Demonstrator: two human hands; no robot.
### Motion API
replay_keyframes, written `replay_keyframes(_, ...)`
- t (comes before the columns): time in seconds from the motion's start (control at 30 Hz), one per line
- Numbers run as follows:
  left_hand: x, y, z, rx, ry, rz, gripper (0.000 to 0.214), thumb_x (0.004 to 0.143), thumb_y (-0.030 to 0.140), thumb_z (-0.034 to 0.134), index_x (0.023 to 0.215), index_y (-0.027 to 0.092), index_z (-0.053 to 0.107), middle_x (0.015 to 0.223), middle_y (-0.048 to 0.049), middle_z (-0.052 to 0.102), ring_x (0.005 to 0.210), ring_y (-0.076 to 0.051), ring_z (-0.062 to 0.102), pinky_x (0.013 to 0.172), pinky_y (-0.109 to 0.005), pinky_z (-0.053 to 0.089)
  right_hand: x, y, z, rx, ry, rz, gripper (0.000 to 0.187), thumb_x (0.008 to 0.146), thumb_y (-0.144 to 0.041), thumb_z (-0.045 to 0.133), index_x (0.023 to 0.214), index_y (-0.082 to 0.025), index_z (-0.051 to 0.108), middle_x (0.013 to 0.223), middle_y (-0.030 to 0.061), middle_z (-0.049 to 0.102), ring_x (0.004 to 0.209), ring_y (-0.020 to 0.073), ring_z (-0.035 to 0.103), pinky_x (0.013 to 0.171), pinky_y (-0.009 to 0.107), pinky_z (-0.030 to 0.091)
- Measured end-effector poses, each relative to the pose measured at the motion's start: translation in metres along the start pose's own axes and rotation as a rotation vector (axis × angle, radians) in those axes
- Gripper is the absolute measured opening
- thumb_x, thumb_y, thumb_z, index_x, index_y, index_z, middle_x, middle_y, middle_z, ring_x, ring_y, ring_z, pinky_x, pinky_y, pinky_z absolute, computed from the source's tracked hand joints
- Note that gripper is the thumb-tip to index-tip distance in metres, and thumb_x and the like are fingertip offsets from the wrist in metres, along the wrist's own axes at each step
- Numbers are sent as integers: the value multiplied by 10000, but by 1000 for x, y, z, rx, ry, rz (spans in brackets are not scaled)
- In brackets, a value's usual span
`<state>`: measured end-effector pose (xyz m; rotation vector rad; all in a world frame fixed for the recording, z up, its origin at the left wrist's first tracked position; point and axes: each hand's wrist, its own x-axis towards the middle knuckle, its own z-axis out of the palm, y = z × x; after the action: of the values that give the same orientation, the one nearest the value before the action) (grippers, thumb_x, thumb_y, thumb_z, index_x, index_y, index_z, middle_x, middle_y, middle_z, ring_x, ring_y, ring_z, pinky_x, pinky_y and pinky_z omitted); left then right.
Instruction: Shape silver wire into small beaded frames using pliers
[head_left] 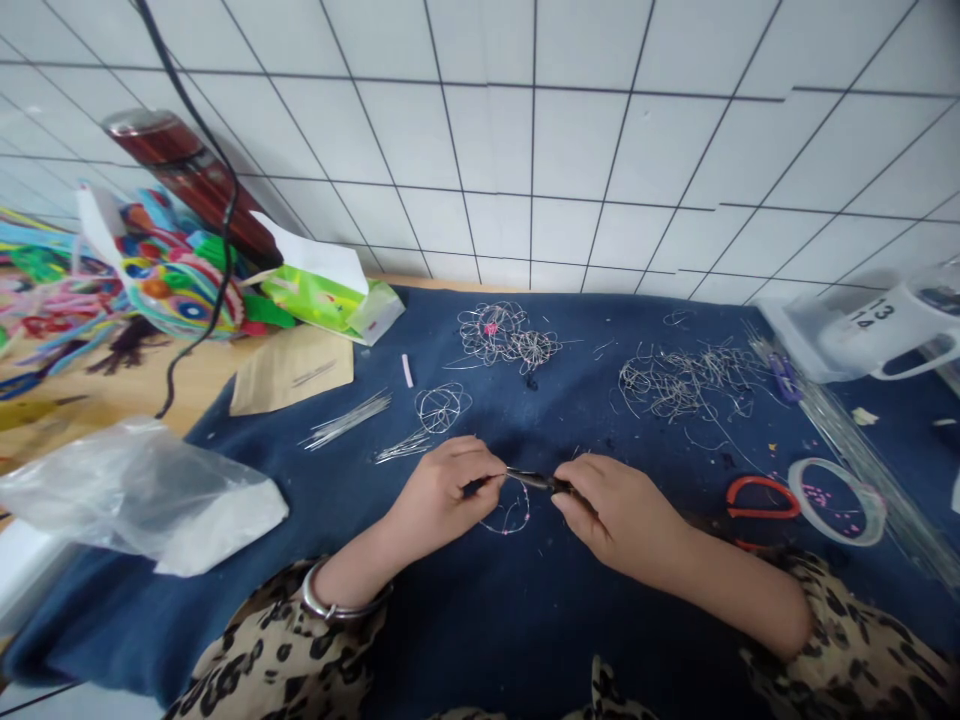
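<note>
Both my hands meet at the middle of a dark blue cloth. My left hand is closed in a pinch on a thin wire loop with small pink beads on it. My right hand is closed round a small dark plier-like tool whose tip points left and meets the wire at my left fingertips. A silver bangle sits on my left wrist.
Tangles of wire and straight wire pieces lie beyond my hands. Orange-handled scissors and a clear lid with pink beads lie right. A plastic bag lies left, a tissue pack and colourful craft items behind it.
</note>
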<state>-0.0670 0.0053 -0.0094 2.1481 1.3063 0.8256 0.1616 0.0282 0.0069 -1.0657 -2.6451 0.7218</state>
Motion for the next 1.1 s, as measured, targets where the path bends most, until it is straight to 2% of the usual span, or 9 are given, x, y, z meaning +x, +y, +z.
replay_keyframes(0.37, 0, 0, -1, -38, 0, 19, 166, 775, 58, 504, 812, 151, 637, 672, -27, 584, 643, -131, 516, 618, -269, 412, 0, 3, 1, -289, 109, -156, 262, 901, -287, 394, 1019, -130, 569, 913, 130, 591, 897, 245, 532, 792, 399, 427)
replay_keyframes(0.5, -1, -1, 0, -28, 1, 19, 158, 783, 76, 504, 802, 154, 640, 664, -26, 582, 642, -131, 518, 617, -268, 419, 0, 4, 0, -188, 100, -127, 238, 902, -280, 398, 988, -148, 576, 875, 108, 600, 862, 216, 553, 765, 354, 442)
replay_keyframes(0.7, -1, -2, 1, -40, -20, 16, 142, 792, 98, 516, 808, 152, 646, 683, -33, 592, 659, -134, 528, 615, -263, 427, 1, 6, -1, 36, 17, -35, 246, 920, -294, 371, 973, -160, 571, 826, 59, 616, 765, 160, 572, 707, 283, 440)
replay_keyframes(0.93, 1, 1, -1, -157, -114, -78, 143, 833, 145, 511, 828, 160, 653, 721, -30, 612, 669, -116, 553, 625, -233, 441, 2, 5, -4, 136, -56, 70, 240, 923, -296, 369, 952, -185, 580, 795, 23, 622, 722, 134, 579, 667, 245, 424)
replay_keyframes(1.1, 1, 2, -2, -201, -133, -119, 147, 846, 170, 504, 830, 159, 650, 718, -24, 610, 654, -109, 552, 602, -220, 434, 2, 4, -4, 155, -47, 83, 237, 917, -301, 377, 939, -192, 586, 782, 19, 625, 704, 131, 578, 655, 241, 417)
